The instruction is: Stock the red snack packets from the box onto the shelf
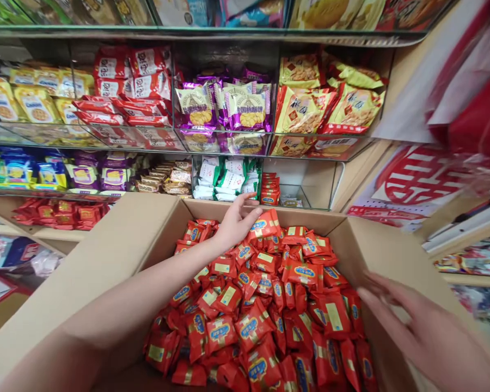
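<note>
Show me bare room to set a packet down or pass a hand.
Bare: left carton flap beside left forearm; right flap beyond the right hand; glass compartment's upper part, right of shelved red packets. Crowded: carton, heaped with red snack packets.

Glossy plast. pkts, cardbd box

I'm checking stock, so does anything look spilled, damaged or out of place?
Nothing stands out as spilled or damaged. The red packets lie jumbled at all angles in the open cardboard box, less orderly than the shelved purple packets, but that looks like loose packing rather than a fault.
</note>
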Demonstrator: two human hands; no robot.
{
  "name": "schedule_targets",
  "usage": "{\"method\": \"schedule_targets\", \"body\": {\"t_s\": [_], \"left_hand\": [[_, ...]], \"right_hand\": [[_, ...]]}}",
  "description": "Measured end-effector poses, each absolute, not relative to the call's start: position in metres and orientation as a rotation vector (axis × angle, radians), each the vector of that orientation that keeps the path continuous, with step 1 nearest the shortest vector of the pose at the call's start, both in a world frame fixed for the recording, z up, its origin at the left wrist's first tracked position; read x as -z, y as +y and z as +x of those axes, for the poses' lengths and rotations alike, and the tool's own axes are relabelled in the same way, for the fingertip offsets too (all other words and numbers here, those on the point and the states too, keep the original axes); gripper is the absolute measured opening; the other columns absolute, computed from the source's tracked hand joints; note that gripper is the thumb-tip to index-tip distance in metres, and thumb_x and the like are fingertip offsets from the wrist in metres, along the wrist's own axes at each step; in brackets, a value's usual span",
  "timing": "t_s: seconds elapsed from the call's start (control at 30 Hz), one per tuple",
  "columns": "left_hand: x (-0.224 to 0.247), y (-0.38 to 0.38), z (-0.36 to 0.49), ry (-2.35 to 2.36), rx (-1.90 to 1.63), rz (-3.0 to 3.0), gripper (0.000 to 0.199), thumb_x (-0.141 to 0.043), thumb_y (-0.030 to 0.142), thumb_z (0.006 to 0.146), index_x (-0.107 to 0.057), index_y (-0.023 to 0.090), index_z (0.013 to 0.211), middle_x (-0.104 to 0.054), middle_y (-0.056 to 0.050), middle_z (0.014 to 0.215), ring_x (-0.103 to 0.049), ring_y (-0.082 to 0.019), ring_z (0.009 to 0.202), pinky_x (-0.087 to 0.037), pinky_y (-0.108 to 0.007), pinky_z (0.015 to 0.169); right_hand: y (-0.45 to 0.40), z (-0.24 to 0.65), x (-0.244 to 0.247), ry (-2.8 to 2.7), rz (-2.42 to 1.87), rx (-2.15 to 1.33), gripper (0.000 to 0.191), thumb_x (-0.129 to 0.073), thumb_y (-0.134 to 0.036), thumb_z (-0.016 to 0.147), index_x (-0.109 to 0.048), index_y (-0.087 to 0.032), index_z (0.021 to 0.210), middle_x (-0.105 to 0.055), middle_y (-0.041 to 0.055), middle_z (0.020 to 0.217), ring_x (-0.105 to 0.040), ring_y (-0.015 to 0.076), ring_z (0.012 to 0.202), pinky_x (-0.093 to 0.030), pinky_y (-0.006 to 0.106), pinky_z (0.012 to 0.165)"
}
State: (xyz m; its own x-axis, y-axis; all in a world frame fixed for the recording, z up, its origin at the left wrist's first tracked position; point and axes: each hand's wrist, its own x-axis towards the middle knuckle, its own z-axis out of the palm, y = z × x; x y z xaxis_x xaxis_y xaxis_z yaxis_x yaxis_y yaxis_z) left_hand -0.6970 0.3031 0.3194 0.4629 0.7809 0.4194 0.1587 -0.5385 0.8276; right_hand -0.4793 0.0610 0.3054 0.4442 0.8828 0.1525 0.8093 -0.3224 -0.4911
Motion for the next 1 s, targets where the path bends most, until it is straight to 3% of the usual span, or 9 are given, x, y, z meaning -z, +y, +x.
{"method": "schedule_targets", "body": {"t_s": [0.13, 0.27, 0.43, 0.5, 0.57, 0.63, 0.77, 0.9, 1.0], "left_hand": [[-0.329, 0.287, -0.697, 0.716, -1.073, 1.867, 0.036, -0.053, 0.029, 0.079, -0.043, 0.021, 0.113, -0.057, -0.006, 0.104, -0.057, -0.015, 0.087, -0.048, -0.025, 0.071], [-0.319, 0.282, -0.702, 0.613, -1.003, 1.663, 0.029, -0.052, 0.029, 0.08, -0.047, 0.016, 0.105, -0.06, -0.007, 0.095, -0.057, -0.015, 0.089, -0.046, -0.028, 0.079], [-0.31, 0.276, -0.73, 0.597, -0.718, 1.766, 0.031, -0.049, 0.031, 0.081, -0.046, 0.016, 0.108, -0.061, -0.008, 0.095, -0.058, -0.016, 0.087, -0.048, -0.03, 0.077], [-0.319, 0.28, -0.747, 0.671, -0.665, 2.092, 0.033, -0.046, 0.032, 0.083, -0.047, 0.019, 0.113, -0.06, -0.007, 0.097, -0.057, -0.017, 0.089, -0.047, -0.032, 0.079], [-0.333, 0.295, -0.763, 0.669, -0.675, 2.492, 0.028, -0.049, 0.031, 0.081, -0.054, 0.021, 0.107, -0.058, -0.007, 0.103, -0.052, -0.019, 0.099, -0.041, -0.034, 0.088], [-0.344, 0.32, -0.779, 0.823, -0.776, 2.704, 0.023, -0.045, 0.027, 0.082, -0.057, 0.021, 0.101, -0.057, -0.007, 0.102, -0.051, -0.019, 0.1, -0.039, -0.034, 0.09], [-0.342, 0.375, -0.807, 1.353, -0.926, 2.832, 0.029, -0.045, 0.034, 0.08, -0.057, 0.019, 0.102, -0.055, -0.008, 0.105, -0.049, -0.022, 0.101, -0.038, -0.036, 0.09], [-0.321, 0.399, -0.826, 1.525, -0.998, 2.772, 0.028, -0.046, 0.037, 0.079, -0.059, 0.02, 0.097, -0.056, -0.007, 0.103, -0.05, -0.021, 0.101, -0.038, -0.034, 0.09], [-0.314, 0.396, -0.829, 1.498, -1.025, 2.769, 0.028, -0.044, 0.037, 0.079, -0.058, 0.022, 0.099, -0.054, -0.006, 0.106, -0.048, -0.02, 0.105, -0.037, -0.033, 0.092]], "right_hand": [[0.156, -0.528, -0.335, -1.326, -1.607, -0.914, 0.059, -0.054, -0.046, 0.074, -0.037, -0.019, 0.124, -0.061, 0.0103, 0.106, -0.059, 0.0206, 0.093, -0.048, 0.035, 0.081], [0.2, -0.563, -0.325, -1.239, -1.311, -1.201, 0.04, -0.059, -0.038, 0.071, -0.049, -0.016, 0.103, -0.064, 0.0061, 0.088, -0.062, 0.017, 0.074, -0.051, 0.032, 0.069], [0.213, -0.557, -0.317, -1.415, -1.408, -0.957, 0.027, -0.05, -0.032, 0.077, -0.053, -0.017, 0.098, -0.062, 0.0039, 0.085, -0.059, 0.0163, 0.07, -0.049, 0.03, 0.064], [0.23, -0.537, -0.332, -1.518, -1.521, -0.58, 0.029, -0.045, -0.03, 0.08, -0.052, -0.017, 0.104, -0.061, 0.0058, 0.089, -0.058, 0.0183, 0.075, -0.047, 0.031, 0.066], [0.256, -0.513, -0.354, -1.642, -1.649, -0.096, 0.033, -0.044, -0.026, 0.08, -0.048, -0.015, 0.111, -0.059, 0.0093, 0.098, -0.055, 0.0212, 0.086, -0.043, 0.033, 0.075], [0.288, -0.492, -0.37, -1.896, -1.723, 0.159, 0.034, -0.042, -0.019, 0.079, -0.049, -0.014, 0.112, -0.056, 0.0119, 0.103, -0.051, 0.0233, 0.095, -0.039, 0.034, 0.082], [0.342, -0.486, -0.367, -2.413, -1.935, -0.034, 0.032, -0.047, -0.011, 0.075, -0.056, -0.017, 0.104, -0.057, 0.011, 0.095, -0.051, 0.024, 0.095, -0.038, 0.032, 0.081], [0.364, -0.502, -0.34, -2.359, -2.015, -0.138, 0.029, -0.051, -0.012, 0.074, -0.056, -0.02, 0.101, -0.057, 0.0086, 0.097, -0.049, 0.0226, 0.101, -0.036, 0.03, 0.084], [0.367, -0.502, -0.326, -2.104, -2.158, -0.128, 0.051, -0.062, -0.023, 0.07, -0.042, -0.014, 0.116, -0.048, 0.0174, 0.116, -0.044, 0.0288, 0.11, -0.035, 0.036, 0.087]]}}
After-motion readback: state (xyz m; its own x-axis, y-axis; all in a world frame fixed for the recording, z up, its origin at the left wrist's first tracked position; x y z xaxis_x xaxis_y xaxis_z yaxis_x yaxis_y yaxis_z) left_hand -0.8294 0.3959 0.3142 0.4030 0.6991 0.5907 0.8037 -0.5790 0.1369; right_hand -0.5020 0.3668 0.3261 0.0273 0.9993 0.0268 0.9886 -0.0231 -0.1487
